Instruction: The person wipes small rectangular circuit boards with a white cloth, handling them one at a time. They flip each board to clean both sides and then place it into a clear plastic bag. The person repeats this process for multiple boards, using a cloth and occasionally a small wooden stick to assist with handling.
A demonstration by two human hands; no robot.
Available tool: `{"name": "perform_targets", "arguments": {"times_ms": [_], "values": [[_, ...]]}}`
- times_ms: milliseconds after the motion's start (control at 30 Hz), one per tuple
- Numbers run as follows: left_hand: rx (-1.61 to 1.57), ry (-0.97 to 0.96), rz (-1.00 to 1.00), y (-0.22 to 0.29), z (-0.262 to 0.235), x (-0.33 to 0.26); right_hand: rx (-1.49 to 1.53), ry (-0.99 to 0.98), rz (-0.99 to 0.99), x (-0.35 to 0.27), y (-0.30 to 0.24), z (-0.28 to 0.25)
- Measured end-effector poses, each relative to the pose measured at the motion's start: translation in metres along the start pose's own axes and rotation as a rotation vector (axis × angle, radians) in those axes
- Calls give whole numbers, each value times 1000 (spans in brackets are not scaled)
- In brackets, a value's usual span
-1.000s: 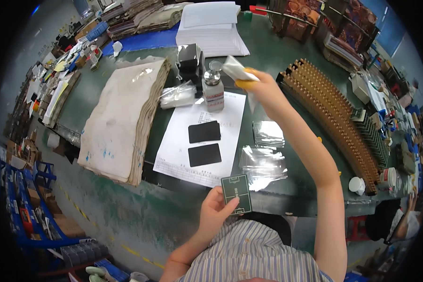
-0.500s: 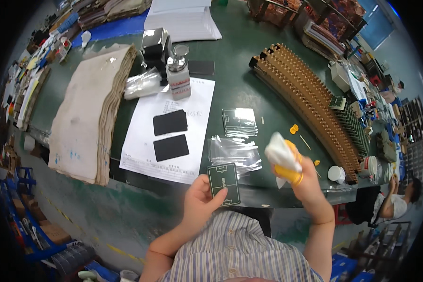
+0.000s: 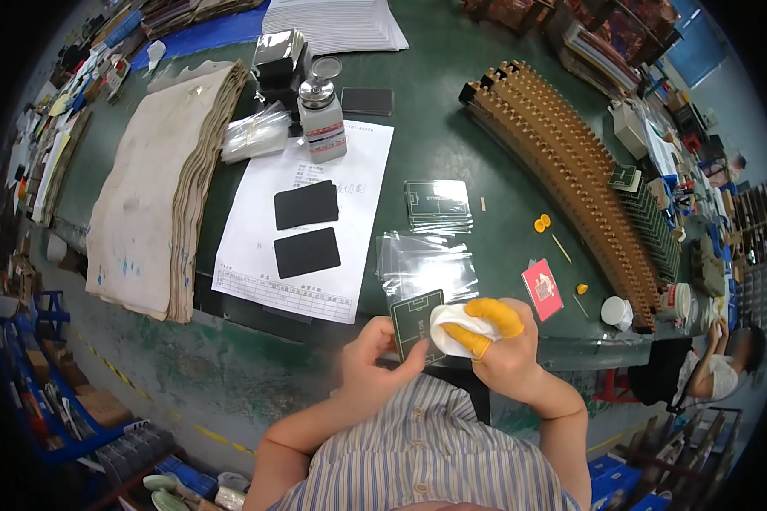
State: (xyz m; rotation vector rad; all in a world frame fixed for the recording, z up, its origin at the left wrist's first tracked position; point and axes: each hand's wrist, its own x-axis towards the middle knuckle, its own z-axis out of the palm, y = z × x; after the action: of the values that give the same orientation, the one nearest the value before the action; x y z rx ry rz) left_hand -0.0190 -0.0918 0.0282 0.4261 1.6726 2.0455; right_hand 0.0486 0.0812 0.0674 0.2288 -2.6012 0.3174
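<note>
My left hand (image 3: 378,362) grips a dark green card (image 3: 412,325) with white sports-field lines, held upright at the table's near edge. Yellow finger cots cover some fingertips of my right hand (image 3: 504,349), which is closed on a folded white cloth (image 3: 460,330). The cloth touches the right side of the card and covers part of it. Just beyond my hands are clear plastic sleeves (image 3: 426,266). Farther back lies a small stack of sleeved green cards (image 3: 437,204).
Left of the sleeves, two black card piles (image 3: 307,253) rest on a printed sheet (image 3: 256,221). A pump bottle (image 3: 321,119) stands behind them. Slotted brown racks (image 3: 562,170) curve along the right. Nearby are a red card (image 3: 543,289), yellow finger cots (image 3: 542,223) and a white jar (image 3: 615,314).
My right hand has moved left and down, bringing the white cloth against the green card. The red card, previously hidden behind that hand, now shows.
</note>
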Motion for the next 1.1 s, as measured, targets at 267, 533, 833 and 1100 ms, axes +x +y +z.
{"name": "perform_targets", "arguments": {"times_ms": [267, 533, 833, 1100], "values": [[43, -16, 60, -9, -1, 0, -43, 28, -61, 0, 6, 3], [18, -60, 75, -18, -7, 2, -1, -25, -68, -10, 4, 7], [-61, -124, 6, -16, -7, 4, 40, -40, -94, -15, 5, 7], [2, -203, -4, -18, -8, 3, 124, 49, -150, -5, 1, 11]]}}
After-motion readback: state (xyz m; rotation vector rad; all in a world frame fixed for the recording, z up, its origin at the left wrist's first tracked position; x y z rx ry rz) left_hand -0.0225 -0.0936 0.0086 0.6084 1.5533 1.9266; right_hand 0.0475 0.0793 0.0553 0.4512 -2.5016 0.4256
